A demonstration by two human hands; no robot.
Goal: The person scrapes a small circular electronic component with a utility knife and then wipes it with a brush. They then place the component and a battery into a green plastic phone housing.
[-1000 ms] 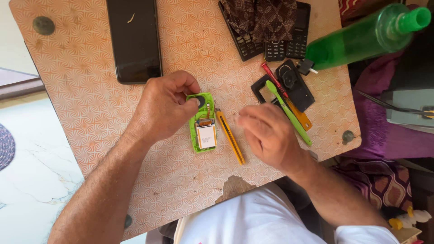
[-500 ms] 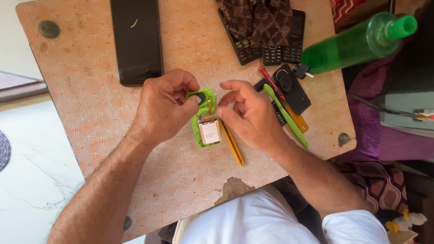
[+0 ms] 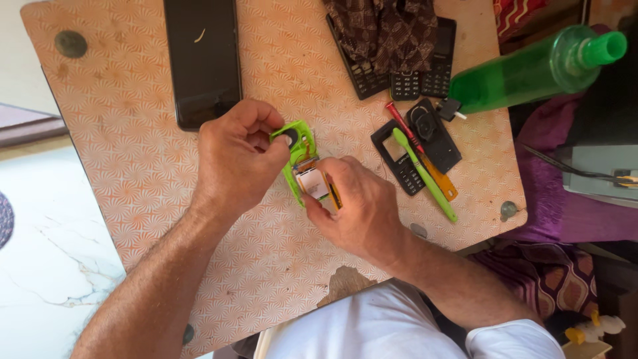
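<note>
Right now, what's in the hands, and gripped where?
Both hold the green phone frame: left hand pinches its top end, right hand grips the lower end by the small screen.

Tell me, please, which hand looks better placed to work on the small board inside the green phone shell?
Probably the right hand: its fingertips already rest on the small board in the green phone shell. The left hand grips the shell's upper end, steadying it on the table.
</note>
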